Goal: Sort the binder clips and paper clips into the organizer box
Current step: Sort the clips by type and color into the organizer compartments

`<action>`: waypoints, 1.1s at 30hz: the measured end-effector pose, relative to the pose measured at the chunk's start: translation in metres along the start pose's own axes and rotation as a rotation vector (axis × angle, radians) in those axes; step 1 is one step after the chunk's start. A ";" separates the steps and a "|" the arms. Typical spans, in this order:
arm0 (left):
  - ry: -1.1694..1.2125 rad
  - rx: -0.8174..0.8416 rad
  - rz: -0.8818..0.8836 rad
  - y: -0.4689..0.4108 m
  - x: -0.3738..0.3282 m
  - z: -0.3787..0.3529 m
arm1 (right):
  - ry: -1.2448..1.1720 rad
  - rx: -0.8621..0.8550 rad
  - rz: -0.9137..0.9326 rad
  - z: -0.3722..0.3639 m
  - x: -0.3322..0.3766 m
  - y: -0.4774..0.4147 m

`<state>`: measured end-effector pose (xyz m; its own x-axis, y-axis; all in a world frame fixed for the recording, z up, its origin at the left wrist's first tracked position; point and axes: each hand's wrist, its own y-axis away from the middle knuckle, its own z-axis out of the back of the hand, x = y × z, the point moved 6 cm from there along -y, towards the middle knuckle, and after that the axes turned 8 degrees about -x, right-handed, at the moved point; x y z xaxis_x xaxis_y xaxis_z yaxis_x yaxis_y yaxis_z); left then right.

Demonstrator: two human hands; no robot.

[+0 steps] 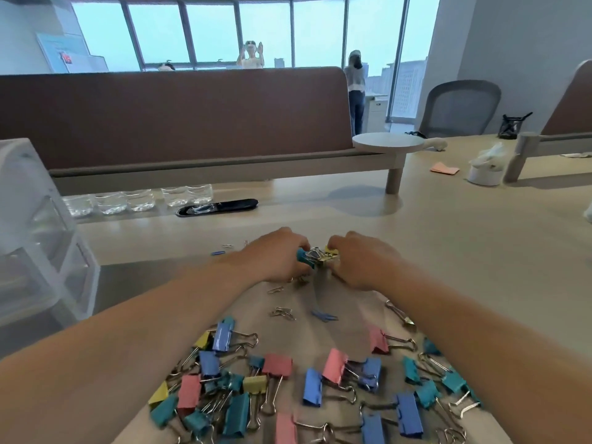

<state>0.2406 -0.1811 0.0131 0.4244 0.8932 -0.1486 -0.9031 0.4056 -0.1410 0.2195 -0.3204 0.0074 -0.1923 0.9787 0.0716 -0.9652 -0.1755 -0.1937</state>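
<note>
Both hands meet at the far edge of the scatter: the left hand pinches a teal metal binder clip and the right hand pinches a yellow metal binder clip, and the silver wire handles of the two look tangled together between the fingertips. The step in hand seems to be pulling this pair apart, and it would go best with each hand gripping its clip by the coloured body, twisting the wire loops free rather than tugging straight, so neither clip springs off across the desk. Nearer the person lies the main heap of coloured binder clips in pink, blue, teal and yellow, many with handles interlocked, and a few small silver and blue wire paper clips lie loose between the heap and the hands. The clear plastic drawer organizer box stands well off to the left, apparently with little or nothing sorted into it, though its contents are hard to make out. All of this rests on a pale wooden desk, which also carries a row of clear water bottles by a brown fabric divider panel. Beyond are tall windows, a grey mesh office chair, and people standing in the distance.
</note>
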 end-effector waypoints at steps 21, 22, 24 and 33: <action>0.188 -0.132 0.066 0.001 0.013 0.004 | -0.190 -0.014 -0.011 0.000 -0.002 -0.002; 0.191 -0.142 0.062 0.002 0.012 0.006 | -0.214 -0.009 -0.024 0.001 -0.002 -0.001; 0.196 -0.144 0.058 0.003 0.012 0.008 | -0.275 -0.004 -0.045 0.003 -0.003 0.003; 0.206 -0.189 0.044 0.007 0.010 0.015 | -0.685 0.017 -0.195 0.008 -0.010 0.015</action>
<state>0.2374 -0.1668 0.0258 0.4066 0.8430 -0.3522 -0.9011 0.3064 -0.3068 0.2057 -0.3340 0.0114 -0.0783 0.7063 0.7035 -0.9950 -0.0113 -0.0994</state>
